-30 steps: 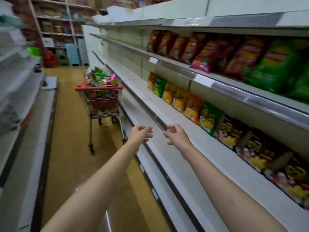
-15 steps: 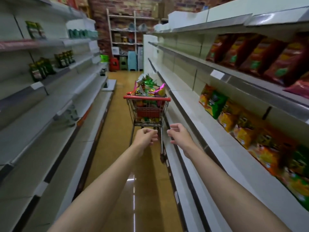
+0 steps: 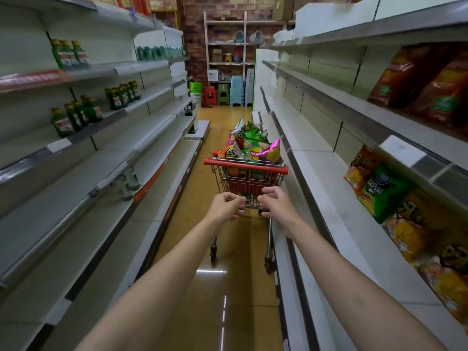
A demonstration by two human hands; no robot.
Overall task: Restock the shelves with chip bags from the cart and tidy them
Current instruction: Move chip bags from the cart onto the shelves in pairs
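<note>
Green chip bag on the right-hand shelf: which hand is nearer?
Right. The right hand reaches toward the cart, on the side of the green chip bag; the left hand is farther left of it.

A: Where is there room to pass in this aisle?

B: The yellow floor (image 3: 182, 249) lies open to the left of the cart (image 3: 247, 183), which stands close against the right-hand shelves (image 3: 311, 153) and fills that side.

A: And for the hands?

B: The left hand (image 3: 226, 206) and right hand (image 3: 278, 204) hang side by side just short of the red handle (image 3: 245, 165), nothing between them and it. Chip bags in the cart (image 3: 249, 145) heap above the rim.

A: Space on the shelves?

B: The right middle shelf is bare beside the cart; shelved chip bags (image 3: 385, 191) fill its back nearer the camera. On the left, bottles (image 3: 76, 117) take some spots.

A: The far end?

B: Stacked stools (image 3: 222, 93) stand there.
</note>
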